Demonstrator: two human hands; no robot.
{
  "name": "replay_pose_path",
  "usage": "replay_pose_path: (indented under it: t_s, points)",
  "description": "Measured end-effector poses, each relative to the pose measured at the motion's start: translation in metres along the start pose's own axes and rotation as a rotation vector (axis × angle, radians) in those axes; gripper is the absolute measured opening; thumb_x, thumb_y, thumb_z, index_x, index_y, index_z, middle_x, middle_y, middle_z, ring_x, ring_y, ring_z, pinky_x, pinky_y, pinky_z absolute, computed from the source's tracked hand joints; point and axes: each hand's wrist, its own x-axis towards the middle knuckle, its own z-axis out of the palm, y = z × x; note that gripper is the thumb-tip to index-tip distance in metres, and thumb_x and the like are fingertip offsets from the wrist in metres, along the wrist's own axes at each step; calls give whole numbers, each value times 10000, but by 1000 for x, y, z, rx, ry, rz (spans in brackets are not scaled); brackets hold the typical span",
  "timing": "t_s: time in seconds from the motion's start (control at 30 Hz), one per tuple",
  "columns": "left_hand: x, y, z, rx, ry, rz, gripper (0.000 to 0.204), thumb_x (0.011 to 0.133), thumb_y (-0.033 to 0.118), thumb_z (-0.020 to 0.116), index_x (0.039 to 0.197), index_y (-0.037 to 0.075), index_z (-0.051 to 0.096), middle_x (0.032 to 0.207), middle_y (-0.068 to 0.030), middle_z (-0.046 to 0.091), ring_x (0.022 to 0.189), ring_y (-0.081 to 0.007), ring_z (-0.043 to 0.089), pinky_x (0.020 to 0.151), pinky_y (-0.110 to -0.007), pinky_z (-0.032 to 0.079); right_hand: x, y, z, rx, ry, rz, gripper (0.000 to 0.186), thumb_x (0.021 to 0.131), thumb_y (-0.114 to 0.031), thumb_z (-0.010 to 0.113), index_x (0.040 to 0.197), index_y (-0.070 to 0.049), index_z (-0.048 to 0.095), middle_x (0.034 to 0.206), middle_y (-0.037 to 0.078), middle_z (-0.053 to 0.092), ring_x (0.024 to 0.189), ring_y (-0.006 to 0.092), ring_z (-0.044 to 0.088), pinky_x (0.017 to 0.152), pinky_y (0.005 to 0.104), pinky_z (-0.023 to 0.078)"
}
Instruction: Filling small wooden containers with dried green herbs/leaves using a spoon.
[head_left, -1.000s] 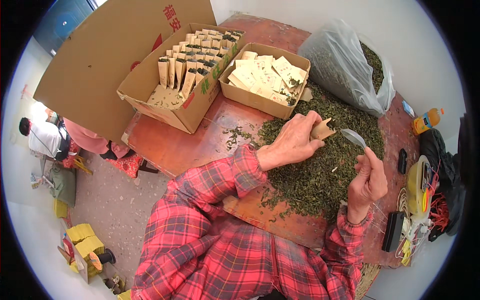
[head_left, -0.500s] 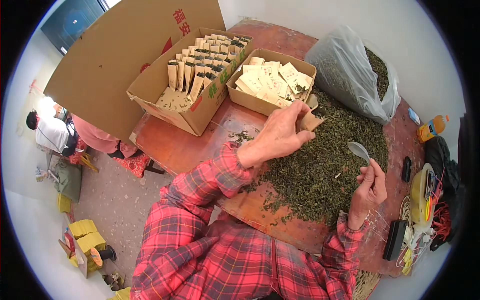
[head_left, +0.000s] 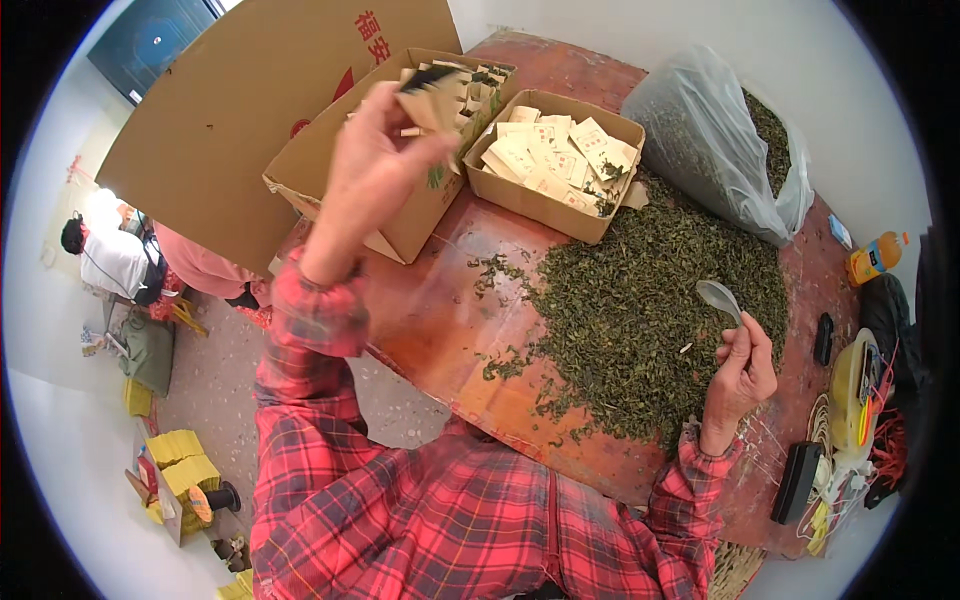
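Ideally, hold the translucent plastic scoop (head_left: 718,297), pinched in the right hand (head_left: 741,372), level over the loose dark-green leaf heap (head_left: 640,335) on the red-brown wooden tabletop (head_left: 445,335). Farther off, steady the small, blurred brown paper packet (head_left: 431,106), gripped in the left hand (head_left: 372,165) above the long brown cardboard box (head_left: 425,217); squeeze lightly, avoiding the upright paper packets (head_left: 482,98) inside.
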Motion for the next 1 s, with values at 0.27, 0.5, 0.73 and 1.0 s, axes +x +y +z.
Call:
replay_pose_path:
  t_s: [0.27,0.5,0.73,1.0]
  points:
    - [26,-77,-84,266,65,-196,313,860,87,758,1111,-32,615,1008,-99,727,889,-142,676,753,-294,533,1,-1,3,-26,-29,-3,214,1065,-66,594,1224,-28,732,857,24,710,677,53,577,593,218,471]
    - [43,-104,-95,595,-68,-433,354,805,154,791,1066,-33,642,979,-128,724,885,-203,697,785,-350,549,-1,4,1,-45,-36,9,215,1069,-72,587,1220,-17,730,863,28,716,677,55,577,590,221,471]
    - [56,-122,-92,822,-144,-515,384,765,179,799,1065,-25,672,1045,-184,725,980,-282,700,870,-397,546,-2,8,2,-47,-34,42,218,1071,-70,579,1223,-7,722,855,23,711,676,52,570,591,217,468]
    - [59,-125,-87,864,-247,-537,523,746,226,844,1156,-52,676,1171,-252,720,1111,-362,698,940,-432,549,-2,11,2,-59,-44,58,218,1072,-88,583,1219,-8,723,846,22,708,673,50,569,591,213,462]
